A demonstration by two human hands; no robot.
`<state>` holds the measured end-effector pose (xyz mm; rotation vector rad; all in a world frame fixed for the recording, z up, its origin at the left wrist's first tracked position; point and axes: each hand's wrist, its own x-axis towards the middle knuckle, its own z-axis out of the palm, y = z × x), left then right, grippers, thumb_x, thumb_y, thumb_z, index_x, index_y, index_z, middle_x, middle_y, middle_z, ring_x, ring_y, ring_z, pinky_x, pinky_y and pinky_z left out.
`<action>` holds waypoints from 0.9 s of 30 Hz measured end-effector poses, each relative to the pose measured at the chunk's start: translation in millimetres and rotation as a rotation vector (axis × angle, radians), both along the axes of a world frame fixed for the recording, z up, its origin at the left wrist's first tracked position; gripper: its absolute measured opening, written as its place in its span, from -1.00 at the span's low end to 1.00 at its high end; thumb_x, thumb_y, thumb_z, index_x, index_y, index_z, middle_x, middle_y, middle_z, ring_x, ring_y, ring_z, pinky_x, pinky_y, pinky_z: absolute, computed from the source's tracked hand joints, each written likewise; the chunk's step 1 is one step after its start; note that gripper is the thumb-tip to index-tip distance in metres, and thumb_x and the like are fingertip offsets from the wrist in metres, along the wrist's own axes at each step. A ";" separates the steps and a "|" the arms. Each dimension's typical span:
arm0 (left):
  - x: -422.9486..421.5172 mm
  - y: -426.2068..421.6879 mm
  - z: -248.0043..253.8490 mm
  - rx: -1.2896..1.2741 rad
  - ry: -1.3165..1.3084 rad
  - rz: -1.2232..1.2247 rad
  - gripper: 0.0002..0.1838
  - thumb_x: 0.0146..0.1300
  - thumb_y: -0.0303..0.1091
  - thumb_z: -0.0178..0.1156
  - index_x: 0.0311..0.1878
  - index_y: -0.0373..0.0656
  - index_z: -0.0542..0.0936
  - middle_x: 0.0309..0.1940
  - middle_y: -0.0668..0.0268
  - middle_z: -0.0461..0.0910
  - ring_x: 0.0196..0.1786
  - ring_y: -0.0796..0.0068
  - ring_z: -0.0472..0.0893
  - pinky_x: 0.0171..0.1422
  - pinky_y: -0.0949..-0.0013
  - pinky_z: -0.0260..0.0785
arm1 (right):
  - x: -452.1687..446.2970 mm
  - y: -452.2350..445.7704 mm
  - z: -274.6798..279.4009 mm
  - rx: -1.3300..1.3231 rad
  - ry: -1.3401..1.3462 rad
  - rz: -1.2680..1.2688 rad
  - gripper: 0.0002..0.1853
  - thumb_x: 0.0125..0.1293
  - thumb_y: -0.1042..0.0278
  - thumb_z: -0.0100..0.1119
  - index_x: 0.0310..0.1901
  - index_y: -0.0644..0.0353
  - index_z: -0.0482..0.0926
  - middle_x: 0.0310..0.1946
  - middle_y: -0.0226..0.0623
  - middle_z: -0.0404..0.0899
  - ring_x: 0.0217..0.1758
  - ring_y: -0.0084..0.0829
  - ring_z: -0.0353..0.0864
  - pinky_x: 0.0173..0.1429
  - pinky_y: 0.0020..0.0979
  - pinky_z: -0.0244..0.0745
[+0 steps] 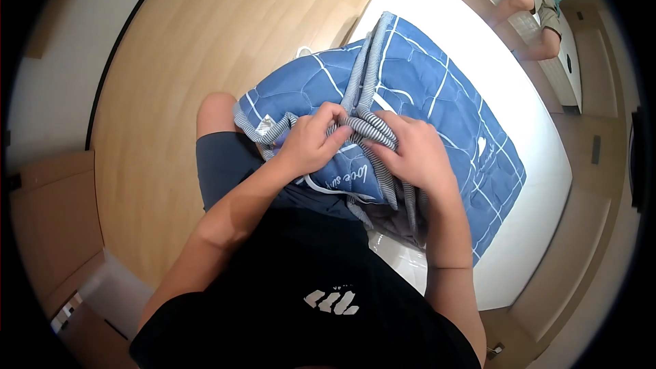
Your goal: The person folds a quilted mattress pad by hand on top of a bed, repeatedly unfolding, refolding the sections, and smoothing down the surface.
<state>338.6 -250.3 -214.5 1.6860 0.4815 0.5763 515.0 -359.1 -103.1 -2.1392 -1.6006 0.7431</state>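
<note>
A blue quilt point(437, 89) with white grid lines, printed lettering and a grey striped border lies bunched across my lap and over a white surface. My left hand point(314, 140) is closed on the striped edge of the quilt near its middle fold. Just to its right, my right hand point(418, 154) grips a thick roll of the same striped border point(374, 126), thumb toward my left hand. Below the hands, part of the quilt hangs folded, its underside turned up. The fingertips of both hands are partly hidden by the fabric.
Under the quilt is a wide white surface point(536, 225), probably a bed or mattress. Clear plastic point(396, 254) lies by my lap. A brown cardboard box point(58, 225) stands at left on the wooden floor point(157, 116). Another person point(540, 0) sits at the upper right.
</note>
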 end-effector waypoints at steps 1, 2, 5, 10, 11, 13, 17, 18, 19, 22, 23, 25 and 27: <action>-1.4 0.7 -1.6 -0.033 -0.024 -0.008 -0.65 0.33 -0.29 0.33 0.05 -0.27 0.52 -0.20 0.03 0.68 -0.16 0.21 0.74 -0.09 0.36 0.50 | 3.2 -0.2 -0.5 0.004 -0.018 0.009 -0.56 0.17 0.10 0.38 0.02 0.15 0.62 -0.28 0.03 0.69 -0.22 0.09 0.69 -0.13 -0.06 0.58; -4.7 2.4 2.1 0.004 -0.021 -0.062 -0.59 0.28 -0.27 0.38 0.10 -0.25 0.52 -0.15 0.04 0.68 -0.13 0.20 0.74 -0.06 0.34 0.51 | 7.9 -1.1 8.6 -0.030 -0.041 -0.032 -0.63 0.19 0.19 0.34 0.01 0.13 0.63 -0.29 0.02 0.69 -0.20 0.09 0.69 -0.11 -0.08 0.59; -17.0 5.0 25.7 0.172 -0.011 -0.224 -0.39 0.12 -0.20 0.51 0.20 -0.19 0.53 -0.04 0.09 0.69 -0.08 0.17 0.73 0.00 0.29 0.54 | 50.0 -20.7 17.4 0.221 0.009 -0.280 -0.70 0.25 0.32 0.24 -0.02 0.25 0.62 -0.39 -0.11 0.69 -0.37 -0.19 0.67 -0.18 -0.26 0.55; -47.0 -1.2 70.4 0.517 -0.098 -0.330 -0.55 -0.01 -0.43 0.46 0.04 -0.06 0.69 -0.19 0.27 0.75 -0.15 0.17 0.74 -0.03 0.26 0.60 | 181.9 -118.2 76.9 0.617 -0.412 -0.773 -0.57 0.43 0.12 0.27 0.14 0.31 0.63 -0.04 -0.30 0.68 0.04 -0.48 0.57 0.21 -0.42 0.41; -62.2 3.5 74.1 0.490 -0.068 -0.140 -0.65 -0.06 -0.58 0.36 -0.13 -0.07 0.72 -0.26 0.26 0.75 -0.22 0.17 0.74 -0.05 0.25 0.61 | 191.6 -138.4 101.9 0.643 -0.473 -0.921 -0.49 0.44 0.06 0.25 0.23 0.29 0.60 0.10 -0.21 0.67 0.18 -0.42 0.56 0.33 -0.41 0.36; -99.9 26.4 51.3 -0.001 -0.373 0.317 -0.73 0.26 -0.59 0.29 0.02 -0.17 0.60 -0.08 0.17 0.69 -0.04 0.29 0.69 0.03 0.24 0.57 | 228.3 -197.6 141.1 0.756 -0.571 -1.021 -0.47 0.42 0.03 0.27 0.22 0.31 0.60 0.08 -0.23 0.67 0.16 -0.40 0.56 0.33 -0.40 0.34; -155.8 181.5 53.4 -0.113 -0.347 0.898 -0.64 0.42 -0.46 0.22 0.23 -0.35 0.50 0.06 0.13 0.62 0.04 0.30 0.64 0.17 0.24 0.53 | 259.6 -293.5 148.8 0.790 -0.777 -1.154 -0.37 0.48 -0.09 0.15 0.29 0.35 0.52 0.24 -0.15 0.57 0.27 -0.30 0.53 0.37 -0.38 0.33; -169.1 204.1 52.4 -0.386 -0.474 0.855 -0.68 0.47 -0.45 0.13 0.22 -0.33 0.49 0.06 0.11 0.61 0.04 0.28 0.64 0.17 0.22 0.54 | 257.3 -306.0 153.9 0.840 -0.685 -1.181 -0.36 0.49 -0.09 0.14 0.31 0.35 0.49 0.25 -0.13 0.55 0.27 -0.29 0.53 0.36 -0.36 0.35; -185.9 228.8 45.5 -0.354 -0.462 0.840 -0.71 0.49 -0.48 0.07 0.22 -0.29 0.47 0.07 0.11 0.60 0.07 0.24 0.64 0.18 0.19 0.56 | 250.0 -313.9 152.6 0.894 -0.588 -1.205 -0.36 0.50 -0.08 0.12 0.33 0.35 0.45 0.27 -0.12 0.53 0.26 -0.27 0.54 0.35 -0.34 0.37; -194.4 264.0 60.5 0.027 -0.476 0.637 -0.79 0.48 -0.51 0.09 0.13 -0.24 0.46 0.06 0.09 0.61 0.06 0.20 0.65 0.16 0.13 0.58 | 223.5 -301.7 159.5 0.983 -0.301 -1.293 -0.34 0.52 -0.07 0.09 0.39 0.34 0.36 0.31 -0.07 0.47 0.24 -0.22 0.55 0.32 -0.29 0.42; -182.8 254.4 79.4 0.161 -0.510 0.612 -0.78 0.45 -0.49 0.14 0.10 -0.26 0.46 0.02 0.08 0.62 0.03 0.22 0.67 0.15 0.15 0.59 | 208.1 -293.1 164.0 1.026 -0.208 -1.310 -0.33 0.53 -0.07 0.07 0.41 0.34 0.33 0.32 -0.05 0.45 0.24 -0.20 0.55 0.32 -0.27 0.43; -141.2 220.9 128.0 0.376 -0.476 0.784 -0.75 0.39 -0.46 0.23 0.06 -0.29 0.46 -0.04 0.05 0.64 -0.03 0.25 0.68 0.13 0.18 0.60 | 200.3 -281.4 161.0 1.094 -0.115 -1.275 -0.35 0.55 -0.07 0.05 0.37 0.37 0.35 0.29 -0.07 0.47 0.25 -0.23 0.53 0.34 -0.28 0.40; -124.7 221.8 145.0 0.608 -0.441 0.827 -0.77 0.43 -0.42 0.21 0.03 -0.33 0.47 -0.07 0.06 0.65 -0.10 0.28 0.69 0.07 0.25 0.59 | 211.2 -280.7 160.2 1.093 -0.162 -1.142 -0.35 0.56 -0.07 0.03 0.37 0.39 0.35 0.29 -0.08 0.47 0.27 -0.26 0.51 0.36 -0.30 0.37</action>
